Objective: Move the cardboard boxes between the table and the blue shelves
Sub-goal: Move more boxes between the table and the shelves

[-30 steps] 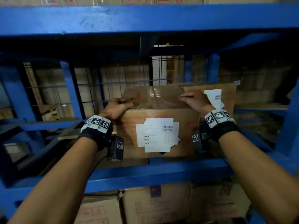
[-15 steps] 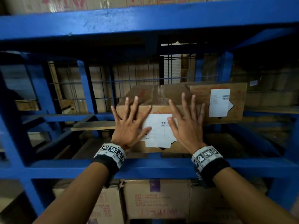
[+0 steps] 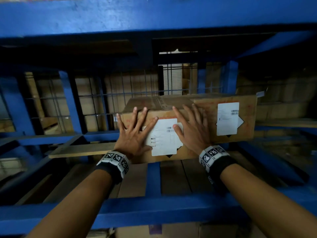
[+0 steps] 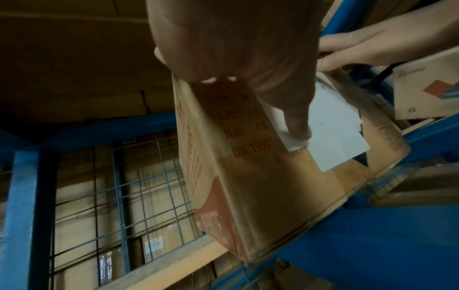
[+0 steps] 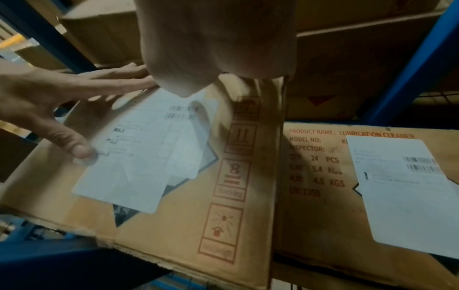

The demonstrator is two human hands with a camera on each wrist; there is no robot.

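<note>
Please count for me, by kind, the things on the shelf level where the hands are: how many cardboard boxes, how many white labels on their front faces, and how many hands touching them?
Cardboard boxes: 2, the pushed box and the neighbour box.
White labels: 2, one on the pushed box, one on the neighbour.
Hands: 2, the left hand and the right hand, both flat on the pushed box.
Total: 6.

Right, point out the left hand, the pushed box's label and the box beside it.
left hand (image 3: 133,134), head view, back of the hand
label (image 3: 165,140), head view, its white middle
neighbouring box (image 3: 205,121), head view, its front face left of its sticker
</note>
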